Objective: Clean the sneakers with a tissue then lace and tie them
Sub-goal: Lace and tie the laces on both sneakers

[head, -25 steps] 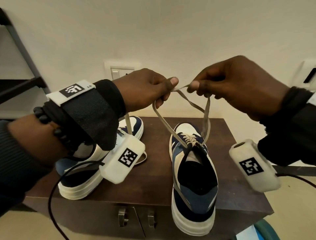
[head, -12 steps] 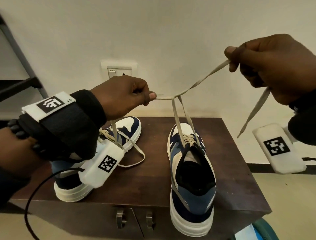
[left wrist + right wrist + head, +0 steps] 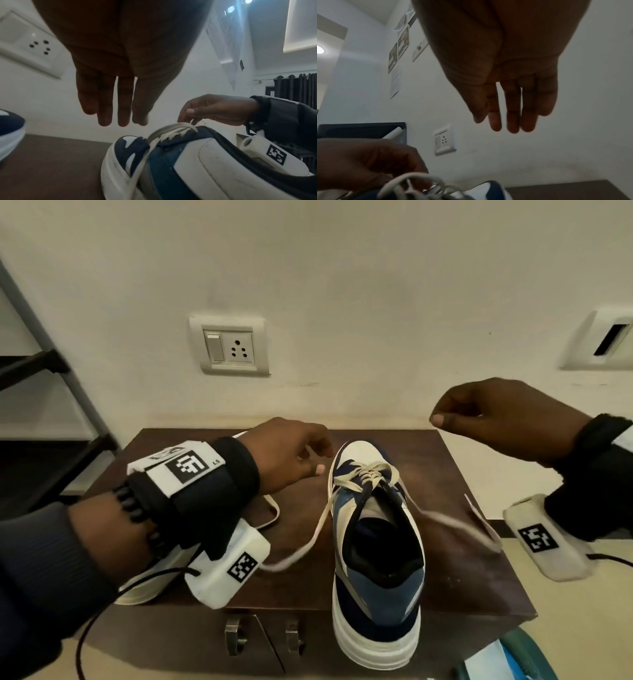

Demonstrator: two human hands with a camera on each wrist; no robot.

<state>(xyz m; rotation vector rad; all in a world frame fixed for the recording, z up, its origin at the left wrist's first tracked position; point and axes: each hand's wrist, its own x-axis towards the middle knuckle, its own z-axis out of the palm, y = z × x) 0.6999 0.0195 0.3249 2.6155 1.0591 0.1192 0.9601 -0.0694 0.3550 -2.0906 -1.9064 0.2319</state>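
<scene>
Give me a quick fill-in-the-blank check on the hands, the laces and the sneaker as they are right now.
1. The left hand and right hand hold ____.
2. The sneaker stands on a brown ____.
3. Its lace ends hang loose, one on each ____ of the shoe.
4. On the wall behind is a switch and ____.

Missing words: nothing; cabinet; side; socket

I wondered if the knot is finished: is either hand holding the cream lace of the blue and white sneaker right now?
No: both the left hand and right hand hang empty, and the cream lace trails loose beside the blue and white sneaker.
</scene>
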